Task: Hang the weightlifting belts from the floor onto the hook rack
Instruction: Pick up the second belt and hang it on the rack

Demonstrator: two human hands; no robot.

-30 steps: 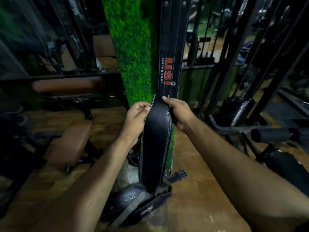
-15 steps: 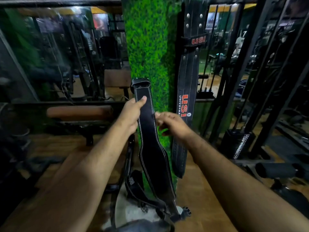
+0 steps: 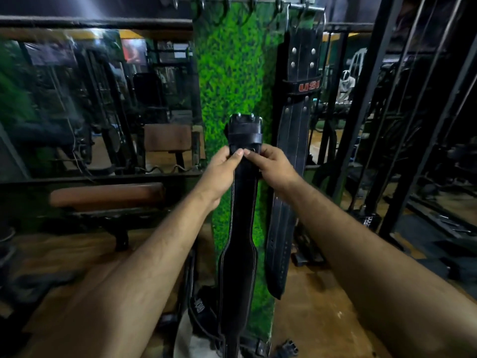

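held belt point(image 3: 238, 267) bottom cut off; hook rack point(image 3: 247, 2) top cropped

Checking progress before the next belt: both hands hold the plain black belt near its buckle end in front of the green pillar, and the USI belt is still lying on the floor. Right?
Not quite. The USI belt is not on the floor; the head view shows it hanging from the hook rack, right of the plain black belt. The rest stands: left hand and right hand grip that belt near its buckle end, before the green pillar.
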